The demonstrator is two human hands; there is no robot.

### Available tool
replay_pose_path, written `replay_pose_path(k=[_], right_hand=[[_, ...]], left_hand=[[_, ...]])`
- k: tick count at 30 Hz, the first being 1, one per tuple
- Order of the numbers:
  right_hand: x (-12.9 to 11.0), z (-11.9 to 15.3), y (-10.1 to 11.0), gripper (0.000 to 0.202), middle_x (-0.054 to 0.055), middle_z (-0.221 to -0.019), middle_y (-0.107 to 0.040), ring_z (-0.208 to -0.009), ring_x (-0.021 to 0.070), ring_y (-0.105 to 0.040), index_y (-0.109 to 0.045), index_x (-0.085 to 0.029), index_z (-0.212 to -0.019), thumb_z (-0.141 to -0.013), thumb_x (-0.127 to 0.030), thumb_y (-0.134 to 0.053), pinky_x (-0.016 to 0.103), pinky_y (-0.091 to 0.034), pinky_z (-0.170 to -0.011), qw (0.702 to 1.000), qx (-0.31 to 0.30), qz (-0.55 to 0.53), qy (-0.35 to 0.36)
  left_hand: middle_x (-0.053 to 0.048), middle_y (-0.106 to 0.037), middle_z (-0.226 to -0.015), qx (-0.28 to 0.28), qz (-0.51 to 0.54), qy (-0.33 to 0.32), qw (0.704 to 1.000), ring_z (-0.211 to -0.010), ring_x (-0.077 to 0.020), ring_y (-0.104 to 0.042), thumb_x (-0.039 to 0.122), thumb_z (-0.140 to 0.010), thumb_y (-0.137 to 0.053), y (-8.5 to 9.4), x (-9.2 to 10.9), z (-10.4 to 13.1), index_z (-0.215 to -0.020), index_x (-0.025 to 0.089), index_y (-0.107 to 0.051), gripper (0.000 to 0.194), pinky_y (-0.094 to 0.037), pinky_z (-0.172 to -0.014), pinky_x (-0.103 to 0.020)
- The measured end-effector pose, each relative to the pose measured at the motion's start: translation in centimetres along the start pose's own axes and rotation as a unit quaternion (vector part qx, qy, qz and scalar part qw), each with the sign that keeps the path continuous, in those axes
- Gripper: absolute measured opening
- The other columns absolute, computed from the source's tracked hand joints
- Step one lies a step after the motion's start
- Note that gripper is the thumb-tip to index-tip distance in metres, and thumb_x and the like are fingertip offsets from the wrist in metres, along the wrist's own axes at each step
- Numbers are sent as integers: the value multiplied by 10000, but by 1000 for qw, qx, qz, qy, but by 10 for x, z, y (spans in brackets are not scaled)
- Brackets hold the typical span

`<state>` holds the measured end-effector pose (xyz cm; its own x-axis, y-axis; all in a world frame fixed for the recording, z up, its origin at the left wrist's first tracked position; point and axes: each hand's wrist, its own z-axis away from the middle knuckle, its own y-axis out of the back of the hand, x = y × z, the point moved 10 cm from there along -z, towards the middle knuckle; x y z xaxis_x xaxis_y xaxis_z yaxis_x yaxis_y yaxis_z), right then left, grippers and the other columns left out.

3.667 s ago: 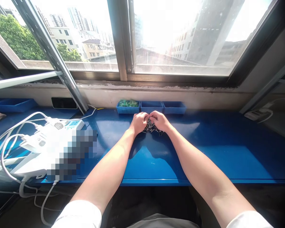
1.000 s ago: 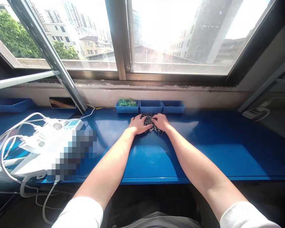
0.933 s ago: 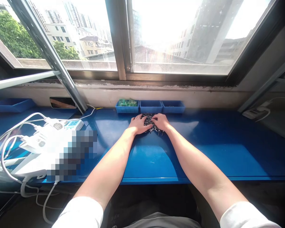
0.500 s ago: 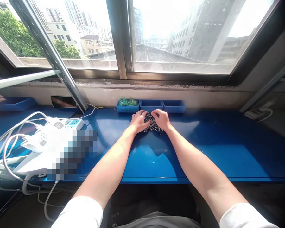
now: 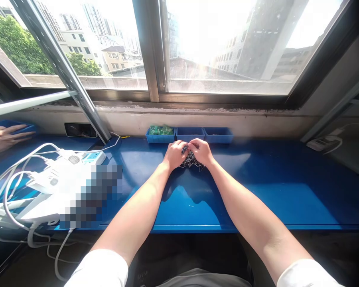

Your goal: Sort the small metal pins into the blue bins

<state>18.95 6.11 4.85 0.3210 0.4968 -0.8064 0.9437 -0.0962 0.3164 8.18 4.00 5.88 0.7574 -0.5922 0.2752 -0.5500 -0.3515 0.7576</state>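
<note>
A pile of small dark and silver screws (image 5: 192, 160) lies on the blue tabletop, partly hidden by my hands. My left hand (image 5: 175, 154) rests at the pile's left side, its fingers curled around some of the screws, which show beside the thumb. From the right, my right hand (image 5: 201, 151) reaches over the pile with thumb and fingers pinched together on screws at its upper edge. The fingertips of both hands nearly meet. Which single pieces are between the fingers is too small to make out.
Behind my hands stand three blue bins; the left bin (image 5: 160, 138) holds green packets. A power strip (image 5: 94, 158) with white plugs and cables lies left. A metal post (image 5: 86, 107) rises there. Another person's hand (image 5: 2, 137) is at a blue bin far left.
My hands have drawn closer together over the screws, and my right fingers have closed nearer the left thumb. At far left, the other person's hand has come further into view, over the blue bin.
</note>
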Motion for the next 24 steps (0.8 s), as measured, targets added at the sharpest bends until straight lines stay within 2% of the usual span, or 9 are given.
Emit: replay_pose_path(k=[4,9,14,19,24], right_hand=[[12,-3,1,187,24,-698,-652,-601,151,-586,-602,-191,-764,-730,-370,-561,298,-494,-626,997,-2,-65,-43],[18,-4,1,160,19,-663,-652,-556,134,-560,-600,-185,-750,-732,-337,-555,280,-469,-574,997,-1,-58,-46],[13,-3,-2,175,15,-723,-663,-675,154,-615,-636,-180,-792,-684,-316,-616,281,-490,-658,997,-20,-74,-15],[16,0,-5,203,17,-775,-685,-747,170,-636,-671,-182,-803,-658,-324,-654,293,-497,-730,992,-50,-110,-36],[13,3,-8,218,30,-809,-705,-773,179,-645,-696,-178,-824,-654,-311,-662,298,-497,-748,986,-77,-136,-52]], left_hand=[[-55,-672,-1000,3,28,4,1000,-961,-201,-607,303,-881,-479,-4,-6,-2,-1005,218,-644,223,-428,-886,-334],[-50,-684,-959,3,51,-9,999,-888,-181,-629,242,-866,-486,-8,-10,-4,-974,214,-666,211,-470,-840,-300],[-47,-682,-950,20,41,-11,999,-866,-178,-627,184,-848,-468,-7,-16,-3,-971,201,-671,238,-493,-819,-294],[-51,-676,-924,34,46,-11,998,-842,-170,-628,166,-846,-451,-4,-20,-2,-974,192,-682,266,-501,-803,-278],[-40,-677,-934,14,48,5,999,-862,-169,-627,160,-840,-439,-7,-21,-2,-973,210,-683,282,-501,-819,-276]])
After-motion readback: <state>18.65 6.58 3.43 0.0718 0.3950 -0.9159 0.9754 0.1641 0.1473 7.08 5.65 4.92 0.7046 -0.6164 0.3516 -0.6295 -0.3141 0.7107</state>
